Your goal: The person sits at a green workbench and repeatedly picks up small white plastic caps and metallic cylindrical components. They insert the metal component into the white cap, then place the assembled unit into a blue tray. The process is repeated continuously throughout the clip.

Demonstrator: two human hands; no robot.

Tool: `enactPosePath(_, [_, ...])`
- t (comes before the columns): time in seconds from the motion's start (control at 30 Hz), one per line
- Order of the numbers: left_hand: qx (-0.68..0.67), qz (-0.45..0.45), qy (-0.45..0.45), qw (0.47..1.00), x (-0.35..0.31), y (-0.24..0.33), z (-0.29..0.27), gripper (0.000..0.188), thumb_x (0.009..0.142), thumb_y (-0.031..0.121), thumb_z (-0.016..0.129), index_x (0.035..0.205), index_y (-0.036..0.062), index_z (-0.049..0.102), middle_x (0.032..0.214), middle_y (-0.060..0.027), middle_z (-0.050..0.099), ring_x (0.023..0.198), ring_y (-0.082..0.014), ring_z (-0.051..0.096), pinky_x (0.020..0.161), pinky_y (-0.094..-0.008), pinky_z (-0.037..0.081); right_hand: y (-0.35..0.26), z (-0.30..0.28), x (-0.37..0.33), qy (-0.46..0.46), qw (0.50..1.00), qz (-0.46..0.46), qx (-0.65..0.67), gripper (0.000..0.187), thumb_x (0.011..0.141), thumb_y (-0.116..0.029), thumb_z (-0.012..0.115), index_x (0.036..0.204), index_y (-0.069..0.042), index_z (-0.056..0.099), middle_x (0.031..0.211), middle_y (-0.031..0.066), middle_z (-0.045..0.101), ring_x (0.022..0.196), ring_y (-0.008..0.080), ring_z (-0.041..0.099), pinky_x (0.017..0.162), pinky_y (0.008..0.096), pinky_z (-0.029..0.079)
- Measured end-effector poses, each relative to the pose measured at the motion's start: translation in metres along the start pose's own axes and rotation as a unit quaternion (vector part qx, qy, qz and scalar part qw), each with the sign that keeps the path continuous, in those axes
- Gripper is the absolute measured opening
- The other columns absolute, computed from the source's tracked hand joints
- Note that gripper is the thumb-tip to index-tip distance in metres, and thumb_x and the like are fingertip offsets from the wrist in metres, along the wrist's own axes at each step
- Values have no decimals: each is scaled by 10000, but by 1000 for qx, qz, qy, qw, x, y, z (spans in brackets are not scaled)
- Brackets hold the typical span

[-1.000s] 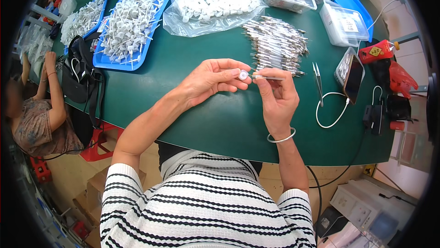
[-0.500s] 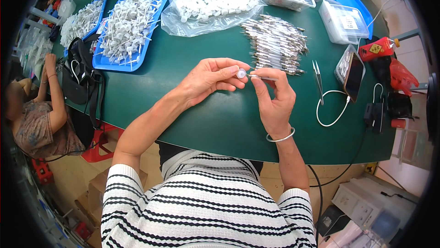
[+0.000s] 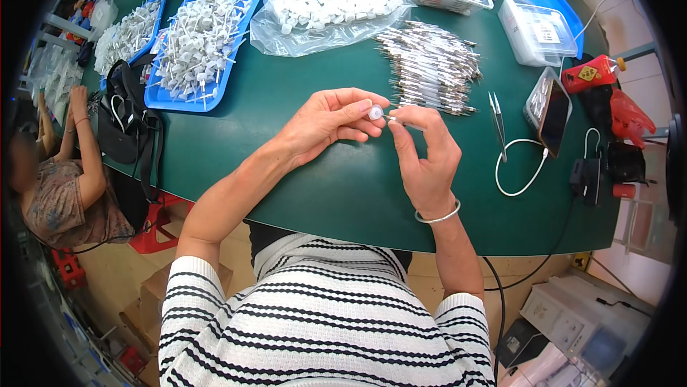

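Between the thumb and fingers of my left hand (image 3: 330, 124) is a small white plastic cap (image 3: 376, 112), its round face turned up. My right hand (image 3: 429, 154), with a bangle at the wrist, pinches a thin metal-tipped rod (image 3: 408, 124) whose tip meets the cap's right side. How far the tip goes in is too small to tell. Just beyond my right hand lies a pile of similar slim rods (image 3: 429, 65). Loose white caps (image 3: 329, 1) fill a clear plastic bag (image 3: 300, 45) at the far middle.
A blue tray (image 3: 149, 94) at the left holds white caps with rods attached. Beside it lies a black bag (image 3: 118, 129). Tweezers (image 3: 497, 126), a white cable (image 3: 499, 179), a phone (image 3: 553, 126) and a red bottle (image 3: 590, 76) are at the right. A co-worker (image 3: 71, 187) sits far left.
My right hand and the rod have shifted very slightly, with the rod now tilted more downward to the right. My left hand keeps its hold on the cap.
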State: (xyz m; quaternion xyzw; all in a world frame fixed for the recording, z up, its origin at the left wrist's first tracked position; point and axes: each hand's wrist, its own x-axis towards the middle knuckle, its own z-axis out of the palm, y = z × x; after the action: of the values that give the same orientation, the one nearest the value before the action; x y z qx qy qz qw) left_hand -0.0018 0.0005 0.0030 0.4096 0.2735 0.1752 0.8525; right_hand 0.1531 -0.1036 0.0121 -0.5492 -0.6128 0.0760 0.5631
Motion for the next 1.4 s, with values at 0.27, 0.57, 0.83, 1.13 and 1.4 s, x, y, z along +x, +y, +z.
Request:
enactPosePath(0.27, [26, 22, 11, 999, 0, 0, 2, 282, 962, 187, 553, 1157, -9, 606, 945, -73, 662, 841, -120, 665, 727, -207, 565, 2, 2, -1, 3, 992, -84, -90, 262, 717, 68, 688, 944, -34, 604, 870, 84, 625, 749, 241, 624, 613, 325, 517])
enactPosePath(0.57, [56, 42, 18, 997, 1, -1, 2, 262, 950, 200, 578, 1129, 17, 632, 944, -43, 653, 838, -89, 644, 727, -205, 561, 6, 3, -3, -15, 983, -124, -133, 293, 694, 59, 697, 955, -42, 609, 871, 69, 614, 728, 222, 612, 585, 313, 515])
enactPosePath(0.83, [66, 47, 13, 997, 1, -3, 0, 262, 952, 201, 574, 1128, 17, 633, 952, -40, 654, 850, -84, 637, 729, -205, 558, 7, 3, -2, -13, 983, -130, -132, 288, 695, 61, 695, 948, -45, 609, 860, 65, 606, 722, 218, 606, 579, 311, 509])
enactPosePath(1.13, [78, 50, 14, 996, 1, -3, 1, 272, 953, 206, 572, 1133, 10, 629, 942, -47, 659, 845, -89, 638, 723, -206, 557, 5, 4, -2, -12, 983, -133, -129, 293, 688, 65, 694, 946, -50, 615, 842, 52, 608, 710, 212, 601, 571, 311, 505])
enactPosePath(1.4, [78, 8, 7, 997, 2, -3, 0, 312, 969, 211, 542, 1154, -31, 609, 930, -86, 669, 795, -118, 661, 708, -219, 561, 2, -2, 3, -7, 1000, 19, 12, 139, 777, 37, 689, 874, -16, 605, 807, 85, 633, 663, 215, 630, 584, 287, 502])
